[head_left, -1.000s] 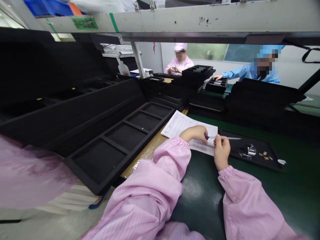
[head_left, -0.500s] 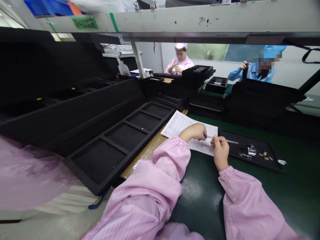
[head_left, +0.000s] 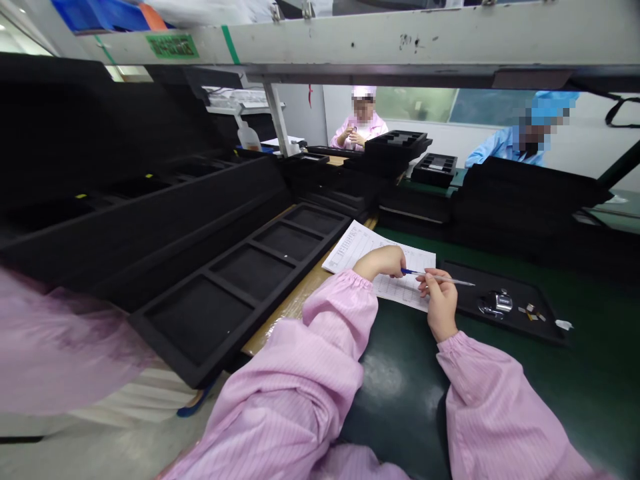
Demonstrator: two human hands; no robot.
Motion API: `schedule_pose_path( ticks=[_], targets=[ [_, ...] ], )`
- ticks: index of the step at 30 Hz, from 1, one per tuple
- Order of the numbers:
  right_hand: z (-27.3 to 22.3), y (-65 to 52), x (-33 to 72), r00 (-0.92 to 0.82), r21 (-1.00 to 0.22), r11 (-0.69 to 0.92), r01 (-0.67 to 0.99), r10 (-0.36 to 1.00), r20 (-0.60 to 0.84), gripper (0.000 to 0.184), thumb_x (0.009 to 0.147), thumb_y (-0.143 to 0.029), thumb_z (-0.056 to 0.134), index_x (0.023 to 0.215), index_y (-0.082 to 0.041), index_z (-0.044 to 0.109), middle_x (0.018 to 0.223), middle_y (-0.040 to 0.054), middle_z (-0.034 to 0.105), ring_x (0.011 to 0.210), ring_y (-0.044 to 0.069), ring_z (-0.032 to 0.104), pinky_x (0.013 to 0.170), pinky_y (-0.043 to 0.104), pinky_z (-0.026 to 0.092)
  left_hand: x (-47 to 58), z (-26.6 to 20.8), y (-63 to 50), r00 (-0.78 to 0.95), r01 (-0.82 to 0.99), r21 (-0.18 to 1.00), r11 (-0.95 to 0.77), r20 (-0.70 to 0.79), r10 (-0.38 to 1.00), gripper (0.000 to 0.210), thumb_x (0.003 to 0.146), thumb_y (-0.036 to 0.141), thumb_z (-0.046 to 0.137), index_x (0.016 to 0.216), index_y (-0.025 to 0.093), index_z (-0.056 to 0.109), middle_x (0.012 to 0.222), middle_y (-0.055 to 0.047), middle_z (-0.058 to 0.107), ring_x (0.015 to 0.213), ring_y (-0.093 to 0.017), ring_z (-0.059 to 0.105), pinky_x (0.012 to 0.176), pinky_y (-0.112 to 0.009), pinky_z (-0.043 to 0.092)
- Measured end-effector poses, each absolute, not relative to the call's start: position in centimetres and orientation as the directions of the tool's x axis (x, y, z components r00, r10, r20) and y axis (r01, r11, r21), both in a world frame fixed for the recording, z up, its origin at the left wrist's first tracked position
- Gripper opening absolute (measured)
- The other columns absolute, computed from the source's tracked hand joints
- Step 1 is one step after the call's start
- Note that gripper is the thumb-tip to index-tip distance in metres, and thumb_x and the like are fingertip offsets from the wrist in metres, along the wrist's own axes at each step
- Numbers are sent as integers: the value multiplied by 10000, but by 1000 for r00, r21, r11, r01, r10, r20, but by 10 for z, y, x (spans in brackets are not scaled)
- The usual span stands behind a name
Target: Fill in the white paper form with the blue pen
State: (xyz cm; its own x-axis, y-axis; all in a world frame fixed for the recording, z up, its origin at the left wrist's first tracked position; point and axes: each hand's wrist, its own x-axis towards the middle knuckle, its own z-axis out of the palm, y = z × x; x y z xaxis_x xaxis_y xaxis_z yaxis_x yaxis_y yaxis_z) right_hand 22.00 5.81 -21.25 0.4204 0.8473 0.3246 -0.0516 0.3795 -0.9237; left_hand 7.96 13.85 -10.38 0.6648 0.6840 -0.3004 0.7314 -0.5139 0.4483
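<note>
My left hand (head_left: 389,260) is closed, its fingertips at the blue end of a pen (head_left: 409,272) with a clear barrel. Thumb and fingers of my right hand (head_left: 441,300) pinch the same pen along its barrel, and its thin tip points to the right. Under both hands lies a printed form (head_left: 357,245) on the green table top. Just right of my right hand is a shallow black tray (head_left: 470,303). In it sit a shiny clear-and-silver item (head_left: 503,302) and several small metallic pieces (head_left: 533,313).
A long black compartment tray (head_left: 255,305) lies to the left, beside stacked black foam trays (head_left: 215,207). More black trays (head_left: 395,143) stand at the back. A shelf beam (head_left: 350,43) crosses overhead. Two people sit opposite; a pink sleeve (head_left: 60,353) shows at left.
My left hand has shifted slightly left, and more of the pen's blue end shows between my hands. The blue-clad person's raised hand has dropped out of sight.
</note>
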Motion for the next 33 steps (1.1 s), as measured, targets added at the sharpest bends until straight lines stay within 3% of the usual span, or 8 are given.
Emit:
schedule_pose_path(
  ticks=[6,16,27,33],
  targets=[
    [-215,60,221,400,-932,362,-26,858,322,511,793,-634,708,895,-151,575,774,75,651,597,149,542,485,230,408,82,-96,129,635,767,382,-516,-334,697,109,865,89,674,761,100,646,627,31,552,657,-131,566,740,-272,489],
    [-215,58,223,460,-949,310,59,835,302,587,781,-713,713,681,-168,519,580,7,534,498,114,443,468,232,349,84,-91,124,630,774,404,-488,-416,656,106,879,84,672,777,94,644,644,29,570,675,-127,591,749,-272,509],
    [-215,58,220,425,-933,346,-97,862,276,542,801,-643,678,1000,-149,579,709,38,620,546,132,501,462,219,363,81,-101,130,644,758,501,-418,-474,600,82,915,110,653,835,93,657,716,8,633,743,-136,642,812,-295,526],
    [-217,59,219,421,-931,341,-129,869,260,487,779,-568,692,994,-146,578,700,37,617,542,133,501,462,216,365,82,-102,130,634,768,487,-416,-488,600,104,909,113,659,807,99,648,706,15,623,743,-141,638,833,-309,523]
  ],
)
